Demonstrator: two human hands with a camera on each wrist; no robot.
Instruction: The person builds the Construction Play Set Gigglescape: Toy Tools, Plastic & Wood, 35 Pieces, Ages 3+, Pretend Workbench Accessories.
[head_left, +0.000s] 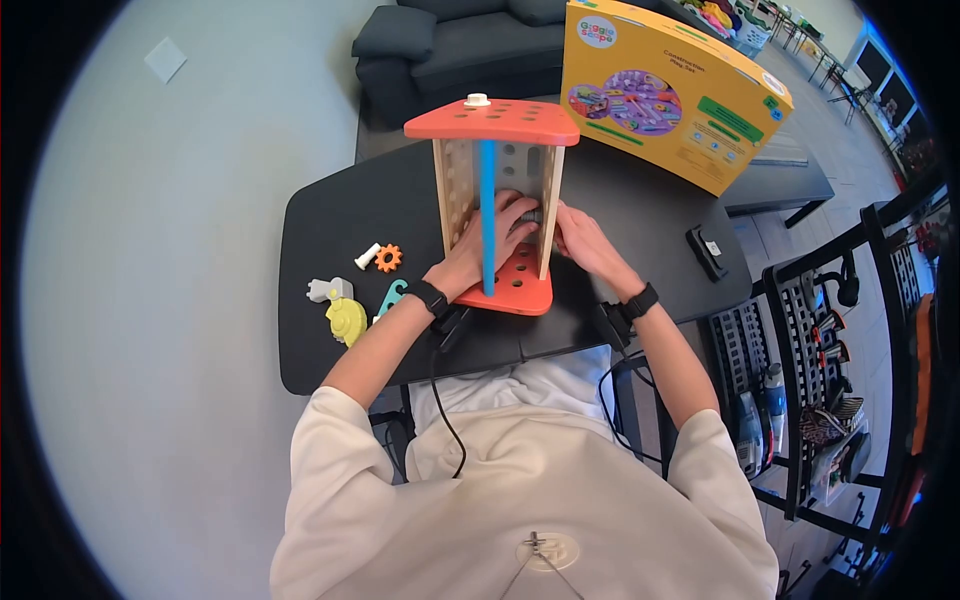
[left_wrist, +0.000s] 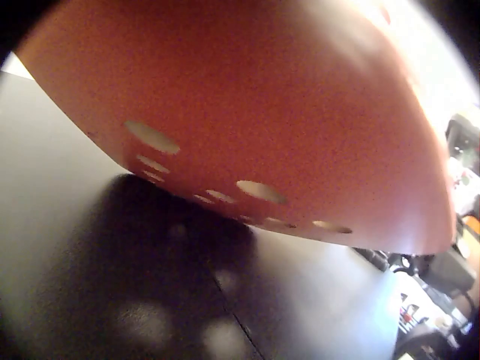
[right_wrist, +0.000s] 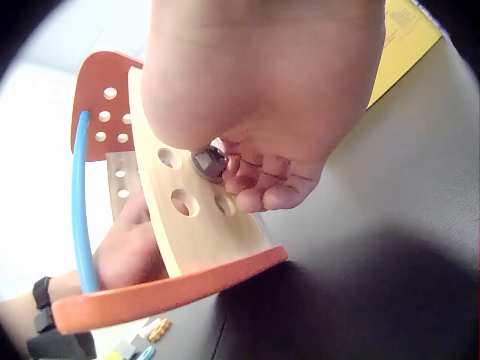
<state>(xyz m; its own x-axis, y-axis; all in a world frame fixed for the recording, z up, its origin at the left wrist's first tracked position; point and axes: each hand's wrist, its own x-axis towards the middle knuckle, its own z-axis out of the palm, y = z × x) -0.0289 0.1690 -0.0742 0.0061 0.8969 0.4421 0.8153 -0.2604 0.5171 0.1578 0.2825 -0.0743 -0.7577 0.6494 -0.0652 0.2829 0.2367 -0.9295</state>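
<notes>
A toy frame has a red top panel, a red bottom panel, wooden sides with holes and a blue rod. My left hand reaches inside it behind the rod, fingers bent at the right side around a dark grey piece. Outside that side, my right hand curls its fingers at a dark round piece set against the wooden panel. In the left wrist view the red panel fills most of the picture and hides the hand.
On the black table at left lie an orange gear, a white bolt, a yellow piece, a grey piece and a teal piece. A black object lies right; a yellow box stands behind.
</notes>
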